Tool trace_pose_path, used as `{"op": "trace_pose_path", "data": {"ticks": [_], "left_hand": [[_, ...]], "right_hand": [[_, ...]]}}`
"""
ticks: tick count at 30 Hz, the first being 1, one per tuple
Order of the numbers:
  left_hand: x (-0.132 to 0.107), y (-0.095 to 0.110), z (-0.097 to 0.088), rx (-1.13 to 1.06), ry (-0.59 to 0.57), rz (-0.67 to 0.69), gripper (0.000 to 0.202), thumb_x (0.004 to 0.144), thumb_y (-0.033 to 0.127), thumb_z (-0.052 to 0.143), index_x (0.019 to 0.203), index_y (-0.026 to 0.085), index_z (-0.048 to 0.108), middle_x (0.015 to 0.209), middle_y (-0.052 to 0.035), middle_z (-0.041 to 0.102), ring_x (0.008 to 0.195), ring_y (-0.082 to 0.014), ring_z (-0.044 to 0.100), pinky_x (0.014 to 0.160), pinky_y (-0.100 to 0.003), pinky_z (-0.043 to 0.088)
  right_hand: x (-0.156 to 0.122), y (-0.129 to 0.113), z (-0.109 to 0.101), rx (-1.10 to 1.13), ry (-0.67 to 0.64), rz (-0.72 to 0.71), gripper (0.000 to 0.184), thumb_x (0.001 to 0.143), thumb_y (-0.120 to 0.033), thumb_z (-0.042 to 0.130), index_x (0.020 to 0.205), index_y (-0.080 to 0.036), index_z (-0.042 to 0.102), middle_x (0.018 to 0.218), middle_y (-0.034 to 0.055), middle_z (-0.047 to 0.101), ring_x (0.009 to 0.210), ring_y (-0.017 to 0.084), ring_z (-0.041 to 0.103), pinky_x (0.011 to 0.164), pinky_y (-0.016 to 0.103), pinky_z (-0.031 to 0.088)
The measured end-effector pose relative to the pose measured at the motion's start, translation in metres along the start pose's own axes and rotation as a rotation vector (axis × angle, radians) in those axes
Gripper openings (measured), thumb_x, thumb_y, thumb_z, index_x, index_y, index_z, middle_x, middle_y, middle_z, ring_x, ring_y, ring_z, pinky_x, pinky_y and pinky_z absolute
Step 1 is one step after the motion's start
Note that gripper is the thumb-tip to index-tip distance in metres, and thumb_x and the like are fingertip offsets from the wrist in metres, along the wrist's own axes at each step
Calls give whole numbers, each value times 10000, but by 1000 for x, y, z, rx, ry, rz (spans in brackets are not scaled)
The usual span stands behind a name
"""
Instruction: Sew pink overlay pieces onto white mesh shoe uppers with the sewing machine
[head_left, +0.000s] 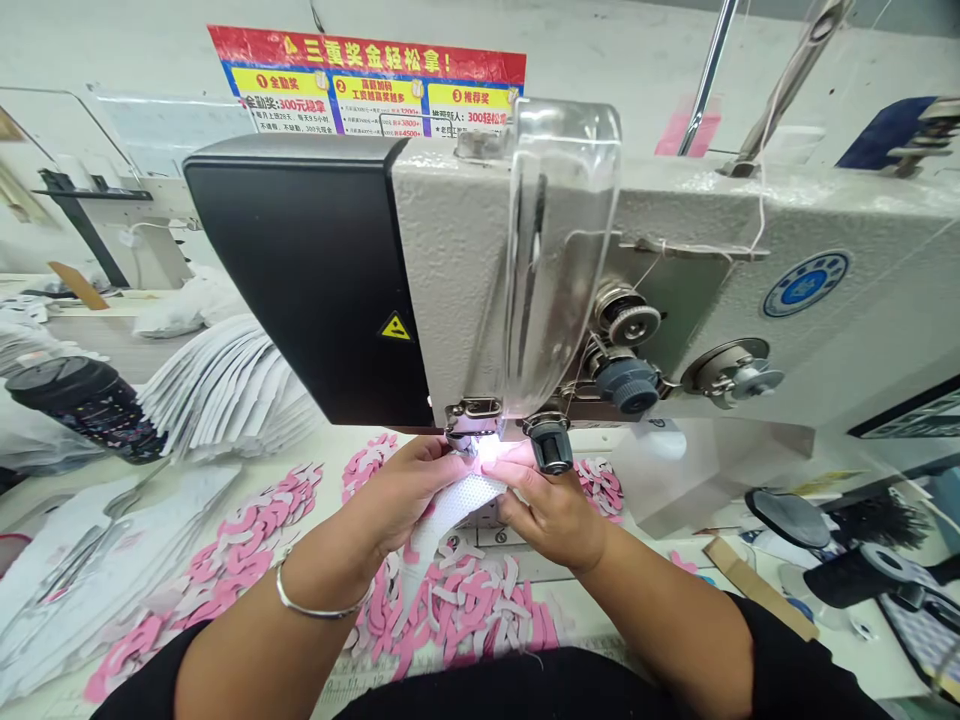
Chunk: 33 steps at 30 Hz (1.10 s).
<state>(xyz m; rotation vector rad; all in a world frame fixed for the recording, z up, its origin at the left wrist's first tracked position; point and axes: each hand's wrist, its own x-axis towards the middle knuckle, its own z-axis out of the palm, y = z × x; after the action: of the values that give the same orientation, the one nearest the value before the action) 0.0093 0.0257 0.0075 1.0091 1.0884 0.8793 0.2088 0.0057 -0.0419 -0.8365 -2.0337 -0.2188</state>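
Observation:
Under the lit needle area of a sewing machine [450, 250], a white perforated fabric piece [454, 508] hangs toward me in a curved strip. My left hand [412, 487], with a bangle at its wrist, pinches the fabric's left side close to the presser foot [466, 443]. On the other side, my right hand [559, 515] grips the fabric's right edge, its fingertips near the bright light. A bit of pink shows between the fingertips; the glare hides its shape. Loose pink and white curved pieces [472, 605] lie in a heap below my hands.
More pink pieces [247, 540] spread leftward. A fanned stack of white pieces [225, 385] and a dark patterned cup-shaped thing [86, 405] stand at left. Flat white pieces [67, 570] lie nearer. At right are a black spool [855, 575] and a brown strip [757, 585].

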Motion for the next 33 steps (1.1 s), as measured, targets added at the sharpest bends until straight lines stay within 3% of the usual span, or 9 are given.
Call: {"op": "trace_pose_path", "data": {"ticks": [10, 21, 30, 33], "left_hand": [[-2, 3, 3, -13, -47, 19, 105, 665, 201, 771, 744, 153, 720, 619, -5, 668, 572, -132, 603, 539, -220, 433], [2, -2, -2, -24, -54, 25, 110, 681, 224, 776, 754, 156, 730, 654, -20, 687, 602, -146, 629, 578, -241, 465], [2, 0, -2, -2, -74, 31, 125, 674, 233, 777, 764, 155, 738, 656, -20, 677, 574, -139, 611, 545, -240, 458], [4, 2, -4, 29, -32, 25, 112, 654, 241, 787, 702, 161, 725, 608, -13, 650, 534, -130, 586, 499, -234, 442]], "right_hand": [[1, 1, -1, 31, -7, 14, 303, 896, -172, 548, 1157, -245, 683, 1025, 71, 641, 1001, 236, 582, 895, 434, 491], [3, 2, -2, 42, -32, 46, 290, 910, -200, 540, 1155, -256, 685, 1051, 63, 664, 999, 230, 592, 901, 427, 493], [0, 1, -2, 50, -39, 59, 347, 883, -180, 547, 1192, -266, 680, 1093, 62, 652, 1031, 233, 584, 932, 437, 504], [0, 0, -1, 51, -34, 64, 331, 890, -182, 547, 1181, -262, 681, 1096, 65, 654, 1036, 232, 587, 944, 439, 504]]}}
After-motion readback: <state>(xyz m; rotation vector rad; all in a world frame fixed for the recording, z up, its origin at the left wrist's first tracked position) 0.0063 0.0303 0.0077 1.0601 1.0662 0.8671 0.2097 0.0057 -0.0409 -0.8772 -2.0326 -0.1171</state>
